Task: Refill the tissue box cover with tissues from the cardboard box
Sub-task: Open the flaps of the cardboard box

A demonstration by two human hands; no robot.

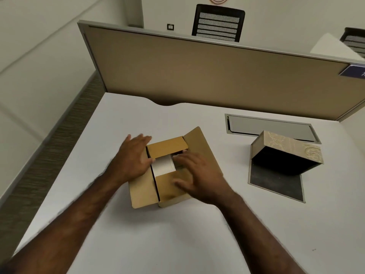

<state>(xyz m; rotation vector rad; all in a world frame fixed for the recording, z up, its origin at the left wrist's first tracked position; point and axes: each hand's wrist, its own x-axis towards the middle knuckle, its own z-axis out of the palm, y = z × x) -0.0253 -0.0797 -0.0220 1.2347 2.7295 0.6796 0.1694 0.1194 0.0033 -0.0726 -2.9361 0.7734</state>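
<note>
A brown cardboard box (169,189) stands at the middle of the white desk with its flaps partly open. White tissues (164,165) show through the gap between the flaps. My left hand (132,157) rests on the box's left side, fingers spread over the left flap. Over the near flap lies my right hand (195,175), fingers apart, its fingertips at the edge of the opening. The beige patterned tissue box cover (286,147) is tipped up on its hinged base (276,184) at the right, dark hollow inside facing me.
A grey cable hatch (270,126) is set into the desk (177,234) behind the cover. A tan partition (197,72) walls off the desk's far edge. Black chairs stand beyond it. The desk's left edge drops to the floor.
</note>
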